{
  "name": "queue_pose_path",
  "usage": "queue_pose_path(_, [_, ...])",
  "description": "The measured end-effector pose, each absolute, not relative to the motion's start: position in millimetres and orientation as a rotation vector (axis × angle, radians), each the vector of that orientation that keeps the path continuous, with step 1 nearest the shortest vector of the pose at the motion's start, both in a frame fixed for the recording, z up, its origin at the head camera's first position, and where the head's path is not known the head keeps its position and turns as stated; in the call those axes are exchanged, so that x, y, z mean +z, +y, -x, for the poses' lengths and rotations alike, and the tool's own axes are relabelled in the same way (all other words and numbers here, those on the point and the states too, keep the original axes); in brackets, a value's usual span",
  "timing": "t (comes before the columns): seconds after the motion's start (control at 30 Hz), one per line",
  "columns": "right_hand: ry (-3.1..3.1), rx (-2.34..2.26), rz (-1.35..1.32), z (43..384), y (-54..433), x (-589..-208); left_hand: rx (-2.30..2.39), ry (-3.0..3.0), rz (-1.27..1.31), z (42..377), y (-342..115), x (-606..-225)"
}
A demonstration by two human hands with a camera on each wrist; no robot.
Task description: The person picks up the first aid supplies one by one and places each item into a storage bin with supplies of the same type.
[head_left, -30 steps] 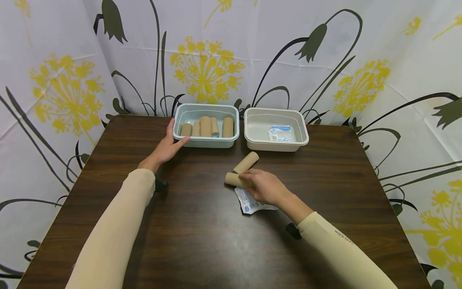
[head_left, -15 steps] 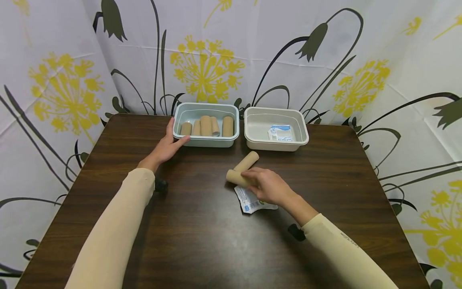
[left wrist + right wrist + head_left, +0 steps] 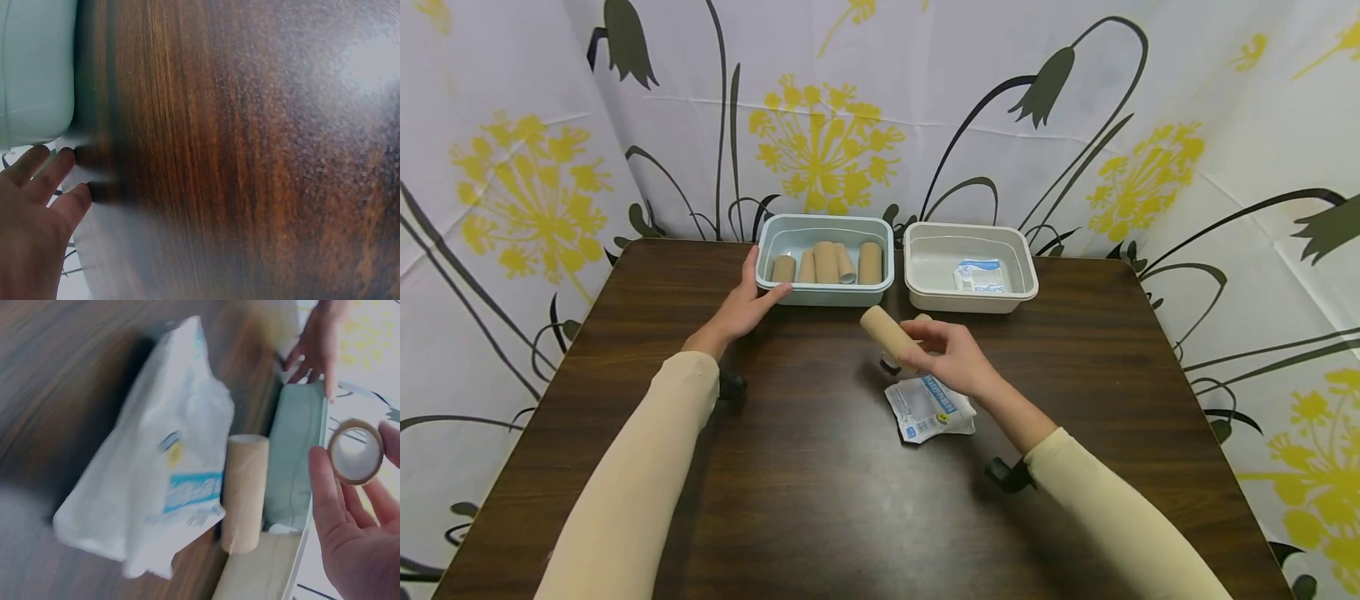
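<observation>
The fingers of the right hand (image 3: 951,358) are curled round a cardboard tube (image 3: 887,332), thumb on the near side, and hold it tilted above the table (image 3: 820,500), in front of the blue bin (image 3: 827,295) and toward that bin's right corner. The right wrist view looks into the tube's open end, pale inside, with the fingers about it.

The fingers of the left hand (image 3: 741,308) are extended and spread from the thumb, with nothing enclosed in them. They lie at the blue bin's left front corner, the thumb at the front rim and the other fingers along the left side.

Just beyond the right fingers, a second cardboard tube (image 3: 245,494) lies on the table, in front of the blue bin and off to its right; the head view shows little of it past the hand. Next to that tube, farther out from the blue bin on the person's side, lies a white packet (image 3: 925,408) with blue print and a small yellow mark.

Inside the blue bin are five cardboard tubes (image 3: 826,264): four toward its left and middle, one by its right wall. Just right of the blue bin stands a beige bin (image 3: 962,303), with a white and blue packet (image 3: 981,276) on its floor. Behind the blue bin hangs a white curtain (image 3: 685,50) printed with yellow flower heads and dark stems.
</observation>
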State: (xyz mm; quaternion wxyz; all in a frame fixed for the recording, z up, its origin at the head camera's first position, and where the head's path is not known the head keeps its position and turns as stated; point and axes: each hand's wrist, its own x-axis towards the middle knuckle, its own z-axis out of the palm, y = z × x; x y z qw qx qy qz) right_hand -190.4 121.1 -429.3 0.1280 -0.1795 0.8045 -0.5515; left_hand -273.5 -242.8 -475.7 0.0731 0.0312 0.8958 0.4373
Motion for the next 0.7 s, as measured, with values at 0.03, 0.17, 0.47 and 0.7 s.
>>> queue_pose_path(0.03, [2.276, -1.673, 0.443, 193, 119, -428, 1.315, 2.691, -0.097, 273, -243, -476])
queue_pose_path(0.17, [2.025, -1.913, 0.16, 207, 106, -420, 1.32, 2.692, -0.101, 273, -243, -475])
queue_pose_path(0.47, [1.769, -2.159, -0.154, 245, 77, -412, 1.324, 2.689, -0.085, 274, -243, -475])
queue_pose_path(0.7, [1.773, -2.217, -0.243, 273, 59, -408, 1.321, 2.686, -0.069, 275, -243, -476])
